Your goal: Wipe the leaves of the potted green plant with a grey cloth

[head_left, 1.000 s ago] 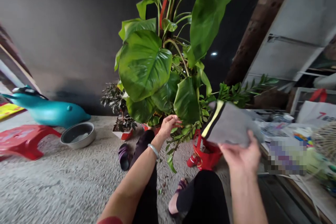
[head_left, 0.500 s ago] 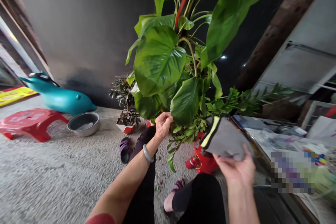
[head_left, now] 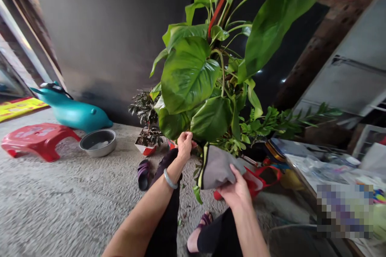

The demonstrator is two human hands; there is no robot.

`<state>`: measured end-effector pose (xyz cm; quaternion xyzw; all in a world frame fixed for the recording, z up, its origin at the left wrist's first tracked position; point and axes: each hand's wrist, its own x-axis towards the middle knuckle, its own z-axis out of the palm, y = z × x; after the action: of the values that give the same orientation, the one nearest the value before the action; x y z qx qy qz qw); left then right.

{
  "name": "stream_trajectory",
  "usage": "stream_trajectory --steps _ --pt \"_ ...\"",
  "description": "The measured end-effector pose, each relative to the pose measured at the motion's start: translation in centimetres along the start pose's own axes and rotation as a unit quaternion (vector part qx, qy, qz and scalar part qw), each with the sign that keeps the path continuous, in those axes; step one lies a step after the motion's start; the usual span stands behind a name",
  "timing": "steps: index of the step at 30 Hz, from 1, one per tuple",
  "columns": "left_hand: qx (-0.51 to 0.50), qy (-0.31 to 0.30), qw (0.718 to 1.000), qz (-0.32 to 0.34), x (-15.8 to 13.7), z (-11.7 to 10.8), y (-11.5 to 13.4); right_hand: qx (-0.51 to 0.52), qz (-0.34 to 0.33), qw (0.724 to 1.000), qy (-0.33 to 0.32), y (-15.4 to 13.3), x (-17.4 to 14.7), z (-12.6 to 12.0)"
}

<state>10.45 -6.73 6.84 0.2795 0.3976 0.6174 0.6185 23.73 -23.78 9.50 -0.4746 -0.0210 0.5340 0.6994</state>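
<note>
A tall potted plant with broad green leaves stands before me. At the lower left edge of one low leaf (head_left: 211, 119), my left hand (head_left: 185, 144) is closed in a pinch on the leaf's tip; a pale bangle (head_left: 170, 179) circles that wrist. My right hand (head_left: 237, 188) grips a folded grey cloth (head_left: 218, 168) with a yellow and black striped border. The cloth hangs just below the leaf, with a small gap between them. Another large leaf (head_left: 189, 76) spreads above, and the plant's base is hidden behind foliage and the cloth.
To the left are a red stool (head_left: 39, 138), a metal basin (head_left: 98, 150) and a teal animal-shaped toy (head_left: 80, 114). A small potted plant (head_left: 146, 146) stands nearby. On the right, a cluttered table (head_left: 304, 170) flanks a red bag (head_left: 256, 178).
My right hand has brought the grey cloth leftward, from beside the table to below the leaf. My left hand stays at the leaf's edge. The view has shifted slightly.
</note>
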Motion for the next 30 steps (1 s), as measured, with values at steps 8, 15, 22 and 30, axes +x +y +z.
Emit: stream_trajectory --steps 8,15,22,30 --pt "-0.032 -0.021 0.997 0.066 -0.1 -0.1 -0.4 0.109 -0.427 0.887 -0.139 -11.2 -3.4 6.1" --pt "-0.031 -0.046 0.996 0.073 -0.1 -0.3 -0.4 0.022 -0.023 0.996 0.079 -2.9 0.9 5.3" --pt "-0.021 -0.026 0.996 0.083 0.0 -0.1 -0.5 0.161 -0.138 0.977 0.021 -6.7 -3.5 1.1" --pt "0.007 -0.023 0.995 0.094 -0.5 -0.2 -0.8 0.058 -0.224 0.966 -0.116 -8.4 0.5 8.7"
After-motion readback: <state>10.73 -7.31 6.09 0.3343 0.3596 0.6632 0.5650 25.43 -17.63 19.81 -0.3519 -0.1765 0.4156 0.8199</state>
